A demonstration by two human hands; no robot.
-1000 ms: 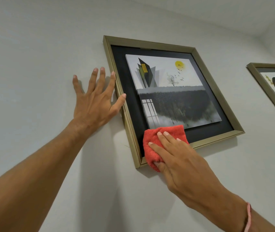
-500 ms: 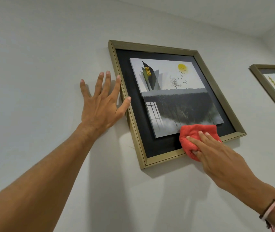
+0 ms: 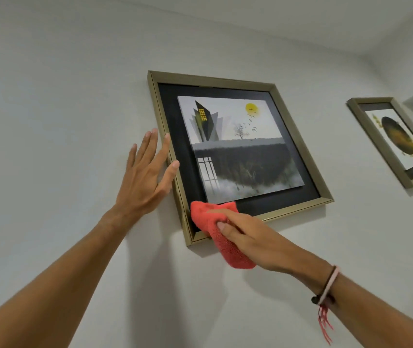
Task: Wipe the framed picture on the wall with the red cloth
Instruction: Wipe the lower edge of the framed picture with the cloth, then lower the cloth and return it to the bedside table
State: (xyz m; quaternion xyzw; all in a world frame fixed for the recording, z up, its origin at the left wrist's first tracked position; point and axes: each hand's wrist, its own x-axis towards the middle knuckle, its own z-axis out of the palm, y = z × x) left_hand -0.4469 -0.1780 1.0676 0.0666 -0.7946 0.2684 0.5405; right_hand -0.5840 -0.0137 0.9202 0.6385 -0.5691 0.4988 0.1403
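Observation:
A gold-framed picture [image 3: 298, 207] hangs tilted on the white wall, with a black mat around a grey print of a building, a tree and a yellow sun. My right hand [image 3: 253, 238] grips the red cloth [image 3: 213, 217] and presses it against the frame's lower left corner, covering part of the black mat and bottom rail. A tail of the cloth hangs below the frame. My left hand [image 3: 145, 179] lies flat on the wall with fingers spread, its thumb and forefinger touching the frame's left rail.
A second, smaller gold-framed picture [image 3: 399, 169] hangs on the wall to the right. The ceiling edge runs across the top, and a wall corner shows at the far right.
My right hand swept the cloth right along the bottom rail, then back left to the lower left corner. The left hand has shifted closer to the frame's left rail.

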